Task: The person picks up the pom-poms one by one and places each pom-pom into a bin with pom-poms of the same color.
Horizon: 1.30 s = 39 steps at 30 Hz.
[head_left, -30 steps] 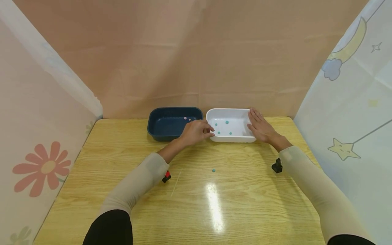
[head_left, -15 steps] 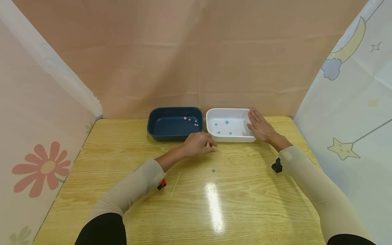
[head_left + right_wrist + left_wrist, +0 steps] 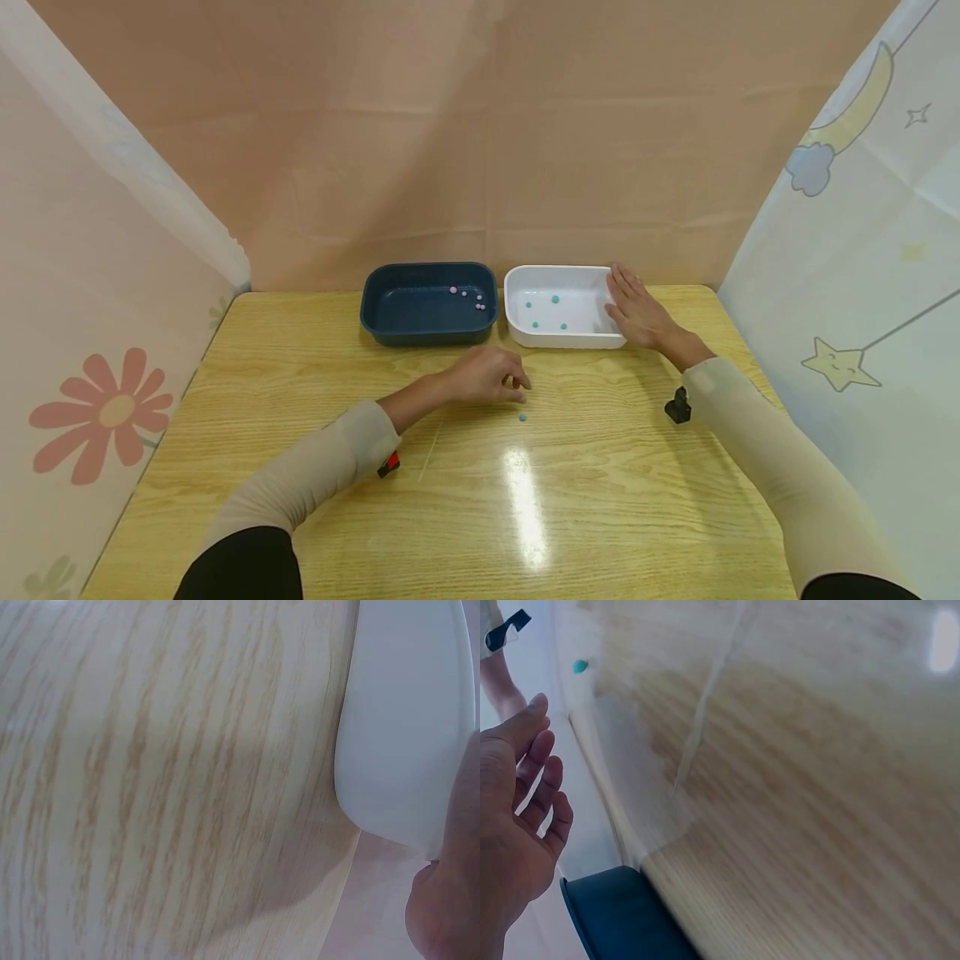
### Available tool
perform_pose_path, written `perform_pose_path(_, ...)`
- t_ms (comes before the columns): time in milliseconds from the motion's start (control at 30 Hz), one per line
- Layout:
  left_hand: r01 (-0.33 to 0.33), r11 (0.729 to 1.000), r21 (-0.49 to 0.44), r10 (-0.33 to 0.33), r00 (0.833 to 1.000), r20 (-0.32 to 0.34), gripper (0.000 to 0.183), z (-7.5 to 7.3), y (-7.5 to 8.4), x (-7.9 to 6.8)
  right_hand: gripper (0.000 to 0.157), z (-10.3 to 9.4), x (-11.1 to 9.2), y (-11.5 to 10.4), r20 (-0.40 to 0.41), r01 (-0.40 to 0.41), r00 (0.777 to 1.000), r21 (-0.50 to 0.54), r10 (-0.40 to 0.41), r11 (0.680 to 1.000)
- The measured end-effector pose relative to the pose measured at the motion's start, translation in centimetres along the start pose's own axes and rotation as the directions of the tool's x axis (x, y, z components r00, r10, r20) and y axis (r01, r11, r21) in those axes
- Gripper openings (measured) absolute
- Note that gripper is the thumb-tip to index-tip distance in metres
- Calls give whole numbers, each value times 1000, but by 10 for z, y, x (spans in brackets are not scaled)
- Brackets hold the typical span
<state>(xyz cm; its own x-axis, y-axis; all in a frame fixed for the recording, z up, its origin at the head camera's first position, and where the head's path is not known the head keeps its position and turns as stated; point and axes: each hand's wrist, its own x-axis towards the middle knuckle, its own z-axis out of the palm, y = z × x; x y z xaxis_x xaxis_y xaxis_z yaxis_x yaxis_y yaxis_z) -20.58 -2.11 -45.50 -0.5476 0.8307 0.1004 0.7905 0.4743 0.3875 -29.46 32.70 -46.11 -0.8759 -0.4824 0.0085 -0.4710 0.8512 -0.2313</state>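
In the head view my left hand (image 3: pixel 483 377) hovers over the table, its fingers loosely bent and holding nothing. Just below its fingertips a small teal ball (image 3: pixel 522 417) lies on the wood; the left wrist view shows the same ball (image 3: pixel 580 666) beyond the thumb. My right hand (image 3: pixel 641 315) rests with straight fingers on the right end of a white rectangular dish (image 3: pixel 567 342). Several teal balls lie inside that dish. Left of it stands a dark blue dish (image 3: pixel 420 337) with several pink balls (image 3: pixel 480 307) towards its right end.
Both dishes stand at the back of the wooden table (image 3: pixel 600 500), near a tan backdrop (image 3: pixel 480 167). Patterned white panels rise on either side. A black wrist mount (image 3: pixel 678 406) shows by the right forearm, a black-and-red one (image 3: pixel 388 463) by the left.
My left hand has come away from between the two dishes, towards me and down to the lone teal ball, uncovering more pink balls. The right hand has kept its place.
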Motion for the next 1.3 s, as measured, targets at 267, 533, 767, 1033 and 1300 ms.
perform_pose_path(267,12,999,-44,-8,996,92,22,6,4,-2,64,1,-1,1,3,-4,1000,-7,4,1000)
perform_pose_path(533,15,998,-66,-7,992,124,20,9,1,-2,64,-1,1,0,-3,1,1000,-6,-1,1000)
perform_pose_path(767,13,995,-103,5,986,165,12,12,0,-2,65,-2,1,-2,2,-9,1000,-4,9,1000)
perform_pose_path(1033,5,993,-114,14,986,168,7,17,0,-1,64,-1,-1,-1,4,-7,1000,-15,7,1000)
perform_pose_path(1300,17,993,-119,2,987,163,4,18,1,-2,65,-1,-1,-2,14,-12,1000,-10,12,1000)
